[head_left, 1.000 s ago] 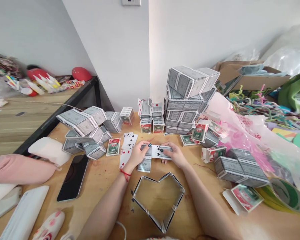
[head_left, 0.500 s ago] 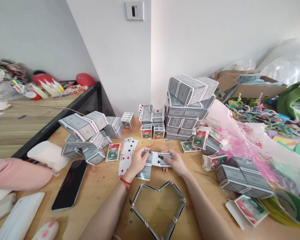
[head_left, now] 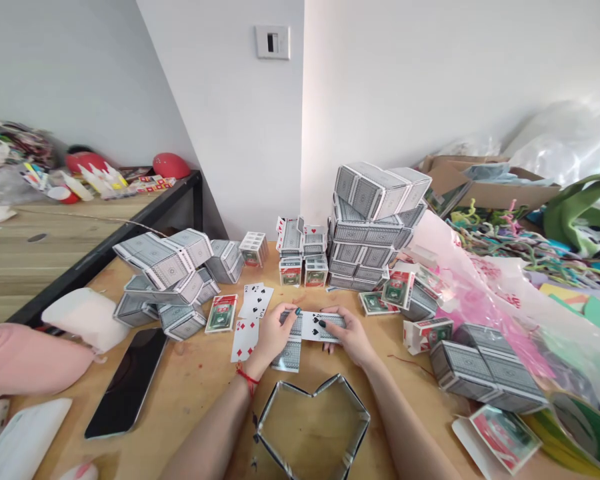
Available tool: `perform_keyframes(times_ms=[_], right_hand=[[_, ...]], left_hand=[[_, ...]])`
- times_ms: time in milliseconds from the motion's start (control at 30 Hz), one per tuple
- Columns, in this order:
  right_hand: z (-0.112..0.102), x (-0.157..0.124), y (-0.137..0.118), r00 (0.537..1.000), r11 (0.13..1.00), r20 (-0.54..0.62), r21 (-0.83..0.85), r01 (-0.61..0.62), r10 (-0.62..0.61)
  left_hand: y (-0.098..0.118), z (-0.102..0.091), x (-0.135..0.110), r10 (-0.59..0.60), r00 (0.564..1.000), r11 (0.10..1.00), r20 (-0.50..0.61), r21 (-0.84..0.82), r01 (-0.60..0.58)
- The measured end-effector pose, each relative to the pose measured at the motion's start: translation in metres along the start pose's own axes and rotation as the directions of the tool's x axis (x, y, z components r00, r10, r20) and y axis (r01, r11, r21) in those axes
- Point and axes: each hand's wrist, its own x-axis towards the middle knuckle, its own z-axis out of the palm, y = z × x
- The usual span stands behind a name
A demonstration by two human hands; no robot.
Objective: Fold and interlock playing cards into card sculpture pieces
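My left hand is closed, thumb and finger pinching the left end of a row of playing cards. At the right end, my right hand is closed on the same row, its thumb on top and some fingertips underneath. A spade face shows in the middle, patterned grey backs at the sides. Below my left fingers lies a face-down card. Face-up cards rest beside my left wrist. Between my forearms stands a heart-shaped frame of folded cards.
A tall stack of card blocks stands at the back, with a lower pile to the left. Red-green card boxes lie around. A phone is at left; tape rolls and pink plastic are at right.
The head view has tilted up slightly, so the tabletop sits lower in the picture. Both hands keep their hold on the card row, with little visible movement.
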Motion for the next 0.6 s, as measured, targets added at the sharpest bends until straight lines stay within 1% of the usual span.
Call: perform_keyframes(times_ms=[133,300,433,600], right_hand=[[-0.0012,-0.0009,-0.0009,1.0,1.0,0.019,0.015,-0.017,0.017],[-0.0001,-0.0013,-0.0012,0.998,0.999,0.041,0.001,-0.039,0.039],[0.0011,-0.0004,0.0008,0.999,1.0,0.026,-0.011,-0.019,0.02],[0.0011,-0.0003,0.0016,1.0,1.0,0.031,-0.025,-0.005,0.006]], left_hand=[[0.0014,0.0006,-0.0008,0.01,1.0,1.0,-0.009,0.03,-0.01],[0.0019,-0.0013,0.0007,0.009,1.0,1.0,-0.012,-0.001,-0.009],[0.0041,-0.0033,0.0013,-0.007,1.0,1.0,0.02,-0.014,0.007],[0.01,-0.0051,-0.0009,0.024,0.998,0.999,0.052,-0.03,-0.022]])
